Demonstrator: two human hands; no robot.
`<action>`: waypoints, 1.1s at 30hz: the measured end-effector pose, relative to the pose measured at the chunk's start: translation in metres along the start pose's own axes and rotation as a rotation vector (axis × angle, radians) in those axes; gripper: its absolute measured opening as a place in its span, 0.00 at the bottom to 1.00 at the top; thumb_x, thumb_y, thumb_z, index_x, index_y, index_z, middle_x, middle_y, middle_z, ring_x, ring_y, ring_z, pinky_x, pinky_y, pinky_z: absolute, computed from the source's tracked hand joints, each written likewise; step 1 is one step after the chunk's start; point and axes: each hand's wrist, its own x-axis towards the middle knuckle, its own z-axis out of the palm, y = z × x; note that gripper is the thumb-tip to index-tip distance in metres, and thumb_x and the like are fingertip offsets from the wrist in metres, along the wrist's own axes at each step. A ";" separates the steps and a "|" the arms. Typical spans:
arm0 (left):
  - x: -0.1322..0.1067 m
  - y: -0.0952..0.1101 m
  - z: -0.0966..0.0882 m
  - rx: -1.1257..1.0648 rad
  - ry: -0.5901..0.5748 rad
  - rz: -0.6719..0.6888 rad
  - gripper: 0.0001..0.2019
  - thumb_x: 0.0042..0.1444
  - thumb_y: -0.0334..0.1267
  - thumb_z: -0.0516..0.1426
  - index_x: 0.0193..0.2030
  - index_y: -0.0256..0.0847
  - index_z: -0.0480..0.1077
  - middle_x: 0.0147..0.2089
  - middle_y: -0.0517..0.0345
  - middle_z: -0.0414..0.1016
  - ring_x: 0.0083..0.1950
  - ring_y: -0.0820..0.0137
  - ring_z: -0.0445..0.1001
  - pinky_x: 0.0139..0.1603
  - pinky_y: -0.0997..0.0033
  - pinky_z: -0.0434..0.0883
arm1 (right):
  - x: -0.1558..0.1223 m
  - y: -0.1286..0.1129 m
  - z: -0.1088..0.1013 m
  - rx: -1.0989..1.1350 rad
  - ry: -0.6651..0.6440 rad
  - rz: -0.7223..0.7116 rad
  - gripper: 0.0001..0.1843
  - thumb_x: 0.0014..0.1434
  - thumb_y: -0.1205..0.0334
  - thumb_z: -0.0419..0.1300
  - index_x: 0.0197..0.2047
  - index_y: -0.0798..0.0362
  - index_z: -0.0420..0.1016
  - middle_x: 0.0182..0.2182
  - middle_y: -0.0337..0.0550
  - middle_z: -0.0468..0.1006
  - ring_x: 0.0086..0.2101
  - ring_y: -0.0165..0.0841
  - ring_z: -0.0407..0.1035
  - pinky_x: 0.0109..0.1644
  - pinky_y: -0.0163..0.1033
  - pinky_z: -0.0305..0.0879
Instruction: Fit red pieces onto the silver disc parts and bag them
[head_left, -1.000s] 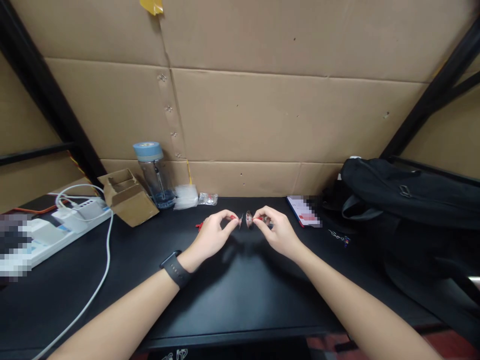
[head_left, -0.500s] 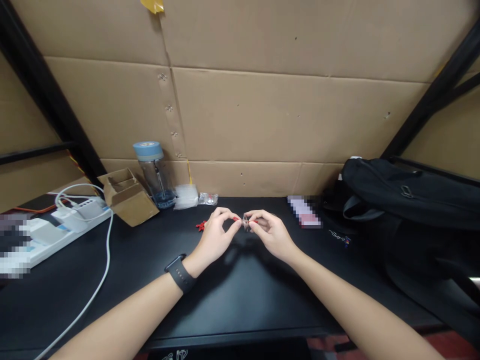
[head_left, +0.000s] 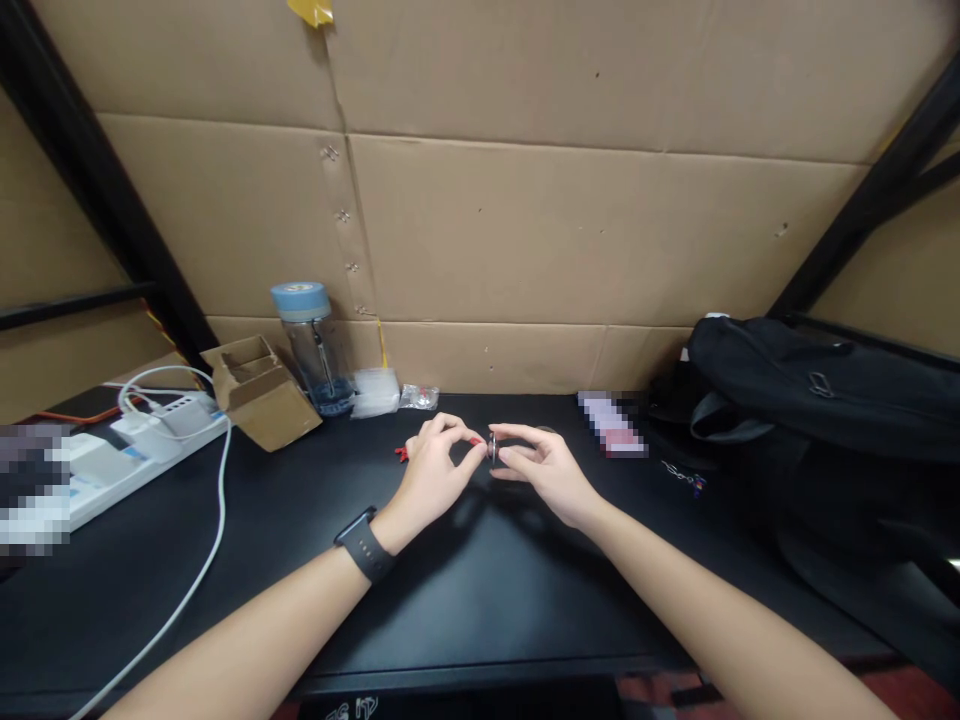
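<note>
My left hand (head_left: 433, 468), with a black watch on the wrist, pinches a tiny red piece (head_left: 475, 441) between thumb and forefinger. My right hand (head_left: 541, 466) pinches a small round silver and clear part (head_left: 493, 446) right against it. Both hands meet above the black table (head_left: 465, 590), near its far middle. A few small red bits (head_left: 401, 454) lie on the table just left of my left hand.
A blue-lidded bottle (head_left: 309, 345), an open cardboard box (head_left: 259, 391) and small clear bags (head_left: 375, 392) stand at the back left. A white power strip (head_left: 112, 455) with cables lies far left. A black bag (head_left: 825, 400) fills the right. Cardboard walls the back.
My two hands have come together, so the red piece and the round part now touch instead of being held slightly apart.
</note>
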 end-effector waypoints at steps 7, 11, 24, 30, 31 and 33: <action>0.004 -0.001 -0.006 0.018 -0.080 0.121 0.07 0.64 0.46 0.59 0.41 0.50 0.79 0.49 0.58 0.75 0.54 0.62 0.72 0.54 0.58 0.63 | 0.005 0.007 -0.009 -0.199 -0.008 -0.088 0.29 0.48 0.58 0.76 0.55 0.48 0.79 0.52 0.47 0.78 0.49 0.42 0.78 0.58 0.50 0.75; 0.023 -0.031 -0.034 0.230 -0.009 0.140 0.10 0.66 0.47 0.57 0.46 0.49 0.76 0.53 0.55 0.75 0.58 0.58 0.71 0.55 0.55 0.62 | 0.008 0.003 -0.015 -0.280 0.029 -0.099 0.27 0.50 0.58 0.74 0.54 0.48 0.79 0.52 0.47 0.79 0.49 0.42 0.78 0.57 0.49 0.75; 0.051 -0.147 -0.089 0.864 0.114 -0.001 0.11 0.63 0.36 0.53 0.39 0.41 0.78 0.46 0.47 0.77 0.49 0.54 0.71 0.45 0.60 0.66 | 0.011 -0.005 -0.025 -0.367 0.067 -0.130 0.26 0.51 0.57 0.73 0.54 0.49 0.79 0.53 0.48 0.79 0.47 0.41 0.78 0.53 0.47 0.75; 0.051 -0.140 -0.092 0.893 0.187 0.012 0.17 0.68 0.41 0.49 0.42 0.44 0.80 0.46 0.49 0.80 0.48 0.54 0.69 0.43 0.57 0.62 | 0.011 -0.004 -0.026 -0.381 0.048 -0.144 0.27 0.52 0.57 0.73 0.55 0.49 0.78 0.53 0.49 0.79 0.48 0.42 0.78 0.55 0.48 0.75; 0.051 -0.139 -0.093 0.899 0.199 0.015 0.17 0.68 0.41 0.49 0.42 0.44 0.80 0.45 0.50 0.80 0.48 0.54 0.69 0.43 0.56 0.61 | 0.011 -0.004 -0.026 -0.382 0.046 -0.145 0.27 0.52 0.57 0.73 0.55 0.49 0.78 0.53 0.49 0.79 0.48 0.41 0.78 0.55 0.48 0.75; 0.050 -0.138 -0.096 0.904 0.222 0.017 0.17 0.68 0.40 0.48 0.42 0.44 0.80 0.45 0.50 0.81 0.49 0.53 0.69 0.44 0.55 0.60 | 0.011 -0.005 -0.027 -0.382 0.046 -0.151 0.26 0.52 0.56 0.73 0.55 0.49 0.78 0.52 0.48 0.79 0.47 0.41 0.78 0.57 0.49 0.74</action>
